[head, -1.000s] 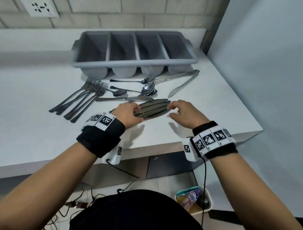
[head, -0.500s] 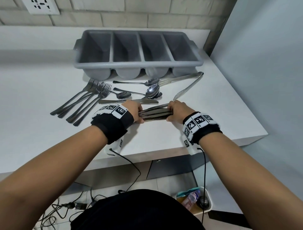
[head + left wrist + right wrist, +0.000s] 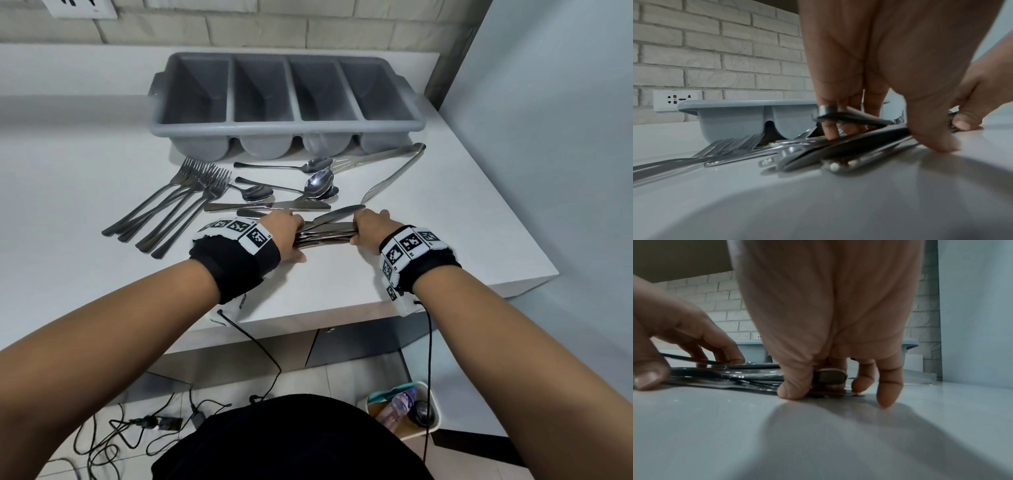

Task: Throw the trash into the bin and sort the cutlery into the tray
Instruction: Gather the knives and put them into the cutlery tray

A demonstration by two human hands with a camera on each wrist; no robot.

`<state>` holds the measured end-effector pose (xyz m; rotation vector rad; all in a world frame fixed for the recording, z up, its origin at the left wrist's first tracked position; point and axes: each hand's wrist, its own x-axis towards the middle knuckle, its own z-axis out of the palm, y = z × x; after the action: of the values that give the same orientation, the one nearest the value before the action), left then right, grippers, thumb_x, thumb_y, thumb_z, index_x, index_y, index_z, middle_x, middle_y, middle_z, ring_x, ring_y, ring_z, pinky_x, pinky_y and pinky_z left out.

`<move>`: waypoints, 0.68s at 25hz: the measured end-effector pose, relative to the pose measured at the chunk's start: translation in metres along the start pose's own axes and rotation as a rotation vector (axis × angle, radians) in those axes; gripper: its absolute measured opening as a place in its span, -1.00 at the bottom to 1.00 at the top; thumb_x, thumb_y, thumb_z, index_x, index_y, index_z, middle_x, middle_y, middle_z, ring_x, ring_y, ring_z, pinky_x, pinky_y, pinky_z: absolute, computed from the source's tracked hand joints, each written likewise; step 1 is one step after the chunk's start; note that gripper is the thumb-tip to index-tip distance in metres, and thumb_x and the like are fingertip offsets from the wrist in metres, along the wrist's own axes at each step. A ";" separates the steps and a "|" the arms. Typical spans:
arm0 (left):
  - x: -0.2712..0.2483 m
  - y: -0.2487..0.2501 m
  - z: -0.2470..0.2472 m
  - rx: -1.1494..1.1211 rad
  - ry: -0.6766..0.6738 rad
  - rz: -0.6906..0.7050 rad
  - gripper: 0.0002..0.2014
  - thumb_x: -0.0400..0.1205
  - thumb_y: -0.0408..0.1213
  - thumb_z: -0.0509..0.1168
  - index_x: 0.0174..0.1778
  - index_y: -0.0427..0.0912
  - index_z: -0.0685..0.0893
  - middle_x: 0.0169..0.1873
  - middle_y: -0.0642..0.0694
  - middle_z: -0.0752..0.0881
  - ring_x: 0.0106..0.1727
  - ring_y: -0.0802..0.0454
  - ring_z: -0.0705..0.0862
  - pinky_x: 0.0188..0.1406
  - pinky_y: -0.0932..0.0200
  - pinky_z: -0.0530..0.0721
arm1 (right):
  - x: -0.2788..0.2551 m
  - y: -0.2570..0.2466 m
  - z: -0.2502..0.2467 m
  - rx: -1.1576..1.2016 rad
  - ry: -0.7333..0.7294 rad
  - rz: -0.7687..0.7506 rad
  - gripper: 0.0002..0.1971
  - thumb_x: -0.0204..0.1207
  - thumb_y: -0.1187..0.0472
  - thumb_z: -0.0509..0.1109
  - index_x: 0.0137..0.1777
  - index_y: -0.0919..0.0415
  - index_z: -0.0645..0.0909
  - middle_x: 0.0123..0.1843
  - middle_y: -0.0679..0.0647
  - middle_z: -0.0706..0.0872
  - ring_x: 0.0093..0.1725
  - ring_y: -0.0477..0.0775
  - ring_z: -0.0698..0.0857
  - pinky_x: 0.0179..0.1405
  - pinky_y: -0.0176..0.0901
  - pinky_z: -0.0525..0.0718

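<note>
A bundle of table knives (image 3: pixel 325 235) lies flat on the white counter (image 3: pixel 85 144) near its front edge. My left hand (image 3: pixel 289 234) grips the bundle's left end, thumb in front and fingers behind, as the left wrist view shows on the knives (image 3: pixel 838 151). My right hand (image 3: pixel 368 228) pinches the right end of the knives (image 3: pixel 748 374) with thumb and fingers. One knife (image 3: pixel 339 214) sticks out at an angle behind the bundle. The grey four-compartment tray (image 3: pixel 284 125) stands at the back with nothing in it.
Several forks (image 3: pixel 178 202) lie fanned out to the left, spoons (image 3: pixel 313 183) and another knife (image 3: pixel 270 205) in the middle, metal tongs (image 3: pixel 394 168) at the right by the tray. A bin (image 3: pixel 371 402) with trash stands on the floor below the counter's right end. Cables trail on the floor.
The knives were fanned out between my hands; both hands have closed in and squeezed them into a tight bundle, and now grip its ends on the counter.
</note>
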<state>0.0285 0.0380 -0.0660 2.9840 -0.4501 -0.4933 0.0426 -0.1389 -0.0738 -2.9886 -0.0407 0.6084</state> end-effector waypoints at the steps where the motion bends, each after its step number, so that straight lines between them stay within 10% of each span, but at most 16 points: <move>1: 0.000 0.000 0.000 0.009 0.000 0.003 -0.42 0.50 -0.11 0.42 0.41 -0.23 0.48 0.33 -0.25 0.56 0.38 -0.20 0.52 0.34 -0.05 0.55 | 0.000 -0.001 0.000 -0.026 -0.003 -0.008 -0.62 0.59 0.15 0.27 0.32 0.32 0.39 0.40 0.22 0.48 0.44 0.31 0.34 0.27 0.17 0.47; 17: 0.012 -0.003 -0.005 -0.099 0.054 -0.013 -0.60 0.62 -0.26 0.27 0.37 -0.30 0.50 0.36 -0.29 0.59 0.40 -0.23 0.52 0.35 0.02 0.51 | 0.002 0.006 -0.012 0.282 0.113 -0.063 -0.66 0.60 0.28 0.23 0.31 0.46 0.44 0.38 0.40 0.45 0.34 0.32 0.52 0.27 -0.08 0.44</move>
<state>0.0418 0.0375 -0.0650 2.8993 -0.3898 -0.4215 0.0496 -0.1461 -0.0640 -2.7310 -0.0376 0.3999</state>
